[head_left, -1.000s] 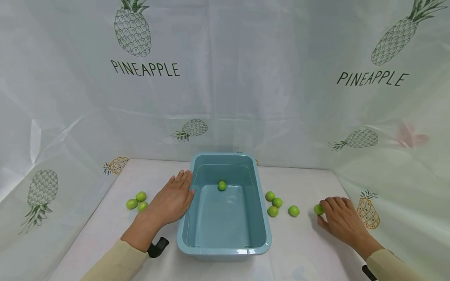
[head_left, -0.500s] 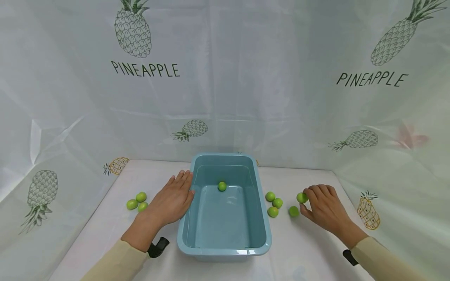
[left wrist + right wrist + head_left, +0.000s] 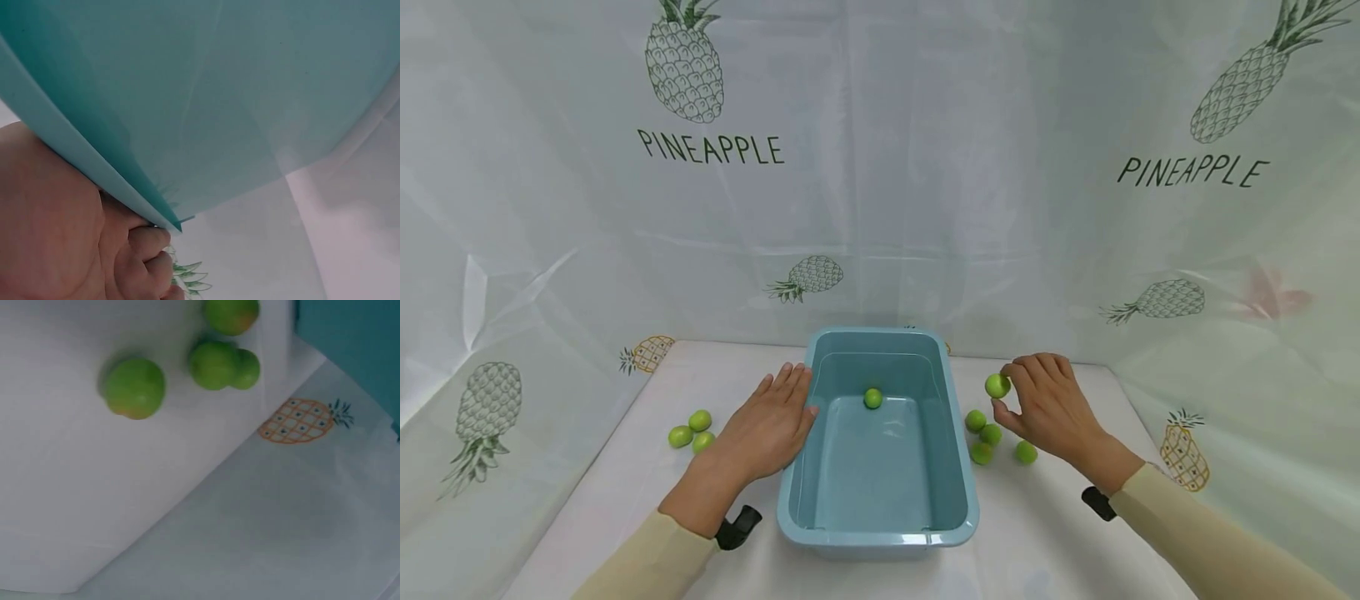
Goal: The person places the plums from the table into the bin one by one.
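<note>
A light blue plastic tub (image 3: 952, 417) stands in the middle of the white table, with one small green fruit (image 3: 873, 398) on its floor near the far wall. My left hand (image 3: 801, 392) lies flat on the table, fingers straight, pressed against the tub's left wall. In the left wrist view the fingers (image 3: 147, 244) sit under the tub's rim (image 3: 125, 187). My right hand (image 3: 1009, 393) is raised just right of the tub's far corner and pinches a green fruit (image 3: 996, 385) between thumb and fingertips.
Several green fruits (image 3: 991, 434) lie on the table right of the tub, under my right hand, and show in the right wrist view (image 3: 134, 387). Three more (image 3: 700, 420) lie at the left. Pineapple-print sheeting (image 3: 880, 208) walls the back and sides.
My right hand picked a green fruit off the table at the far right, lifted it and carried it left towards the tub. The left hand stayed still.
</note>
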Tool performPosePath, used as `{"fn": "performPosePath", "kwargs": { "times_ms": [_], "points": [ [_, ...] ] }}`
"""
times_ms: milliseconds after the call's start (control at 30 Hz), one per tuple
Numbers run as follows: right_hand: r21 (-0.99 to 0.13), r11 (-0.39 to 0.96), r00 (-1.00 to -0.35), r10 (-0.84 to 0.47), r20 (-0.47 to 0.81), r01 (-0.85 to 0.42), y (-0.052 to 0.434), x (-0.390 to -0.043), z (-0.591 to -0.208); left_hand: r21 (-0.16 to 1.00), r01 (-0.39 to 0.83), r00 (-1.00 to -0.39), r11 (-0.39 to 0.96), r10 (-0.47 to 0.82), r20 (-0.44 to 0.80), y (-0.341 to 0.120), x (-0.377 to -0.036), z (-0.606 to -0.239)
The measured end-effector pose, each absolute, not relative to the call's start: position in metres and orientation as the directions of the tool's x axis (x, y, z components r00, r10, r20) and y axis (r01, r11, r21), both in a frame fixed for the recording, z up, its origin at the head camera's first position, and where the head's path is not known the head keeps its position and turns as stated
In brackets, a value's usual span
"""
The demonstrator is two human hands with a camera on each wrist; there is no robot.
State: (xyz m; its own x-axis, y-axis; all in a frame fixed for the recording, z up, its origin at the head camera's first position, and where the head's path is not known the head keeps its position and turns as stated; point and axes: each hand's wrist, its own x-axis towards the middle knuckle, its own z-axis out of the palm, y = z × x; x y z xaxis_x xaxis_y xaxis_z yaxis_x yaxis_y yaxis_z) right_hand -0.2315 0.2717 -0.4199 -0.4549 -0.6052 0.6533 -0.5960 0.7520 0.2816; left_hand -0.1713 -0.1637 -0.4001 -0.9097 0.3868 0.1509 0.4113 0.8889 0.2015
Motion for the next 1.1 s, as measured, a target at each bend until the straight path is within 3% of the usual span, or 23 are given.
{"fn": "performPosePath", "kwargs": {
  "times_ms": [133,367,1100],
  "points": [
    [0.269,0.743,-0.451,-0.608,0.653,-0.612,0.249,-0.234,-0.400,0.196,0.411,-0.910,0.890,0.387,0.149,-0.164,-0.171,-0.400],
    [0.272,0.690,-0.389,-0.639,0.663,-0.670,0.205,-0.240,-0.381,0.185,0.404,-0.913,0.896,0.380,0.149,-0.164,-0.171,-0.400],
    [0.329,0.582,-0.359,-0.762,0.538,-0.743,0.117,-0.240,-0.399,0.183,0.399,-0.914,0.898,0.374,0.160,-0.163,-0.171,-0.404]
  ]
}}
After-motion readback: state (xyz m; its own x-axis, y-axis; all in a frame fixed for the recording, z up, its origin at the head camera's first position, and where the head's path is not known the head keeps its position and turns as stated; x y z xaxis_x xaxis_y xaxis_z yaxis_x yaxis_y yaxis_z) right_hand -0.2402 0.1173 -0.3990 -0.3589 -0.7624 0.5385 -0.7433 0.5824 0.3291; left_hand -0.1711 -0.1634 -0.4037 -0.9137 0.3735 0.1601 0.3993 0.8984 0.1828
